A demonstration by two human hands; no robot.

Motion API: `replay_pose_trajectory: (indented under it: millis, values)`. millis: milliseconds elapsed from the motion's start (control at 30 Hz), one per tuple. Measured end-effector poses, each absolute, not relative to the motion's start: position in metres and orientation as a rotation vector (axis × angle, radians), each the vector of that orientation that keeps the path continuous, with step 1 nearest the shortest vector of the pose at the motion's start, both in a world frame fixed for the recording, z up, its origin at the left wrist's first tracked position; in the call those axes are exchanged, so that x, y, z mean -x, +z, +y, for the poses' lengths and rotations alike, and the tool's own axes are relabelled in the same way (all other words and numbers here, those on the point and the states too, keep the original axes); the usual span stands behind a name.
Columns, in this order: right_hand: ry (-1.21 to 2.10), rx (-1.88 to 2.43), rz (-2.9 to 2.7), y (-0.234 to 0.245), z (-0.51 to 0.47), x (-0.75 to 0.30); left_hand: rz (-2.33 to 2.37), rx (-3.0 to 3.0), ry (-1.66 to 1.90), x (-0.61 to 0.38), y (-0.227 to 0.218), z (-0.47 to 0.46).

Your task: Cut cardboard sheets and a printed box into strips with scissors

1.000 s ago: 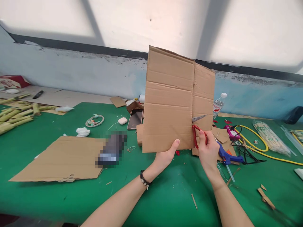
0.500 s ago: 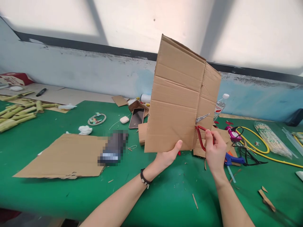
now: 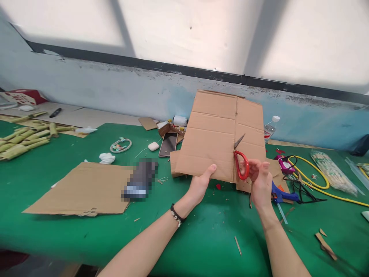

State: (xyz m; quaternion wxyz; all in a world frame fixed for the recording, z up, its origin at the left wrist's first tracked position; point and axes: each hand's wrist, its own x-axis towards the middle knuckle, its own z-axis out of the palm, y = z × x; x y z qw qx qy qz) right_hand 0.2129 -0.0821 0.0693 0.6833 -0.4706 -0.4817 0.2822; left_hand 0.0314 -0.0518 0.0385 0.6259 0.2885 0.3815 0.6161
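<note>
My left hand is closed on the lower edge of a creased cardboard sheet, its thumb on the near face. The sheet leans back above the table, and a vertical fold divides off its right part. Red-handled scissors sit at that fold, blade tips pointing up and right over the cardboard. Just right of the handles is my right hand, its thumb raised and fingers loosely apart. Its fingertips are at the handle loop without a visible grip; whether they touch it is unclear.
On the green table lie another cardboard piece, a phone, a blue glue gun, and a yellow cable. A water bottle stands behind the held sheet. Cut stalks lie at the left.
The cardboard sheet has tipped back and its top edge has dropped. The scissors have turned more upright. My right hand has loosened from their handles, its thumb lifting away.
</note>
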Motion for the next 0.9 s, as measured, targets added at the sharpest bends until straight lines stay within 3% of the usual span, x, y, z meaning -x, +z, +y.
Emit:
replay_pose_trajectory:
  millis: [233, 500, 733, 900]
  values:
    - [0.431, 1.329, -1.058, 0.052, -0.082, -0.218, 0.737, -0.439, 1.408, -0.023, 0.053, -0.038]
    - [0.743, 1.211, -1.328, 0.026, -0.059, -0.201, 0.623, -0.239, 1.308, -0.016, 0.063, -0.030]
    - [1.030, 1.103, -1.208, 0.013, -0.056, -0.191, 0.624, -0.185, 1.210, -0.022, 0.064, -0.037]
    - [0.924, 1.165, -1.092, 0.010, -0.053, -0.191, 0.639, -0.208, 1.180, -0.023, 0.065, -0.041]
